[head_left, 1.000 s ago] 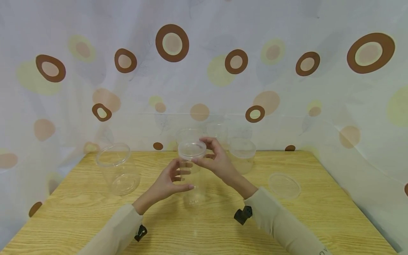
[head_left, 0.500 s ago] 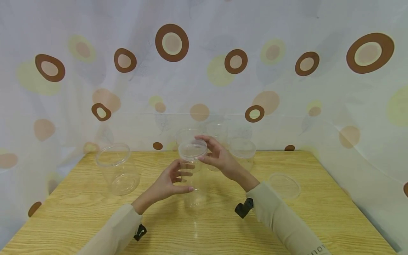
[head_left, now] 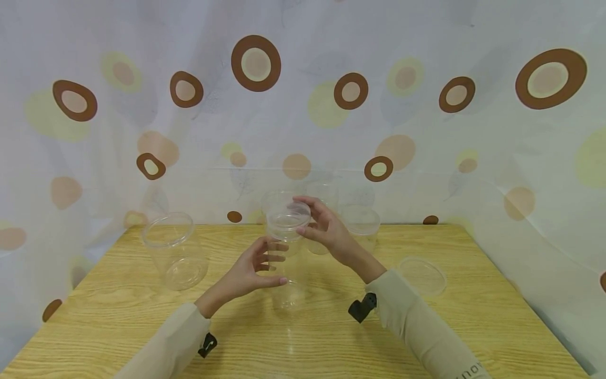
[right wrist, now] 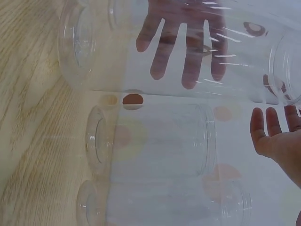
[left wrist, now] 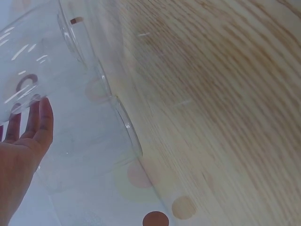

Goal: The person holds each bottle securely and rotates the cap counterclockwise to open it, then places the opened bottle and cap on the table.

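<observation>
In the head view a tall clear plastic jar (head_left: pixel 290 292) stands upright on the table in the middle. My left hand (head_left: pixel 248 271) grips its side, fingers behind and thumb in front. The right wrist view shows those fingers (right wrist: pixel 192 61) through the clear wall. My right hand (head_left: pixel 329 231) pinches a clear round lid (head_left: pixel 303 209) by its edge, thumb nearer me and fingers at the far side. The lid sits tilted over the jar's mouth, its right side raised above the rim.
A wide lidless jar (head_left: pixel 170 259) stands at the left. Several clear jars stand behind the held one, including a lidded jar (head_left: pixel 362 231) to the right. A loose clear lid (head_left: pixel 423 276) lies flat on the wooden table (head_left: pixel 478 316). A patterned sheet (head_left: pixel 303 116) hangs behind.
My right hand has moved slightly up and right, and the lid has gone from level on the jar to tilted, its right side lifted. My left hand keeps its grip almost unmoved.
</observation>
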The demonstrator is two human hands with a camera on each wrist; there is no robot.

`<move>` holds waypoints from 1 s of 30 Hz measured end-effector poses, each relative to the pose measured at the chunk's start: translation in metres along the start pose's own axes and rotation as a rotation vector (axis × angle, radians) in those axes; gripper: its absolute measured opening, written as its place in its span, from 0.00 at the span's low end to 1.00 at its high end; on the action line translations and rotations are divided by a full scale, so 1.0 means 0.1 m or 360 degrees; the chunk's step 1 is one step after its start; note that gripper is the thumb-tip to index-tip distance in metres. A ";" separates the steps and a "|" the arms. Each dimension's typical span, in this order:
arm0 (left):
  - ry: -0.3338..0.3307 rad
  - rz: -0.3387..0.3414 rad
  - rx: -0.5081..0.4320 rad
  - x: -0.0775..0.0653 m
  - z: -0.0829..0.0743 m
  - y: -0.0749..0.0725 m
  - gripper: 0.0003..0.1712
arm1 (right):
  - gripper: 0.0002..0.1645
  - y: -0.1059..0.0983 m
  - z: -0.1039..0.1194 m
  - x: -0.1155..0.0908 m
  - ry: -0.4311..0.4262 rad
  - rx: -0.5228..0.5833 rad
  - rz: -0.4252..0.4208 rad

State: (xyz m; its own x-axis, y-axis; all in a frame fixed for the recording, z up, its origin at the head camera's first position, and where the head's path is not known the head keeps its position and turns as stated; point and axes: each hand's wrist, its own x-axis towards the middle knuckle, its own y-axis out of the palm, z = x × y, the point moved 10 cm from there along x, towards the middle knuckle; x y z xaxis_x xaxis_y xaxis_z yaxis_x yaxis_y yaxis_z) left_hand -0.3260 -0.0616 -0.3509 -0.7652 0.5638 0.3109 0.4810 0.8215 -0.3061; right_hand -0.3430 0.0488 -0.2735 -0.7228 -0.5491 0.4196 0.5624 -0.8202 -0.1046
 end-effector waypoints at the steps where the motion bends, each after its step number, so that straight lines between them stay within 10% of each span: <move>1: -0.0004 -0.0004 0.0006 0.00 0.01 -0.01 0.37 | 0.43 -0.01 0.01 0.00 -0.0004 -0.0010 -0.0005; 18: -0.0076 -0.0165 0.0184 -0.07 0.09 -0.35 0.39 | 0.36 -0.40 0.13 -0.17 -0.0064 -0.0051 -0.0080; 30: -0.0144 -0.0381 0.0307 -0.11 0.17 -0.78 0.43 | 0.37 -0.75 -0.04 -0.45 0.0154 -0.0214 -0.0085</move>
State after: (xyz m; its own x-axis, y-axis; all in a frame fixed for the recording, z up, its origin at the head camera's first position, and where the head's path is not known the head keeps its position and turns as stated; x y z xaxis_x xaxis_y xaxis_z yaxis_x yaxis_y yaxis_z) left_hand -0.3621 -0.1338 -0.3454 -0.8860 0.3395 0.3158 0.1994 0.8939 -0.4015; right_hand -0.3538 0.1342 -0.2884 -0.7893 -0.5115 0.3396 0.4679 -0.8593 -0.2067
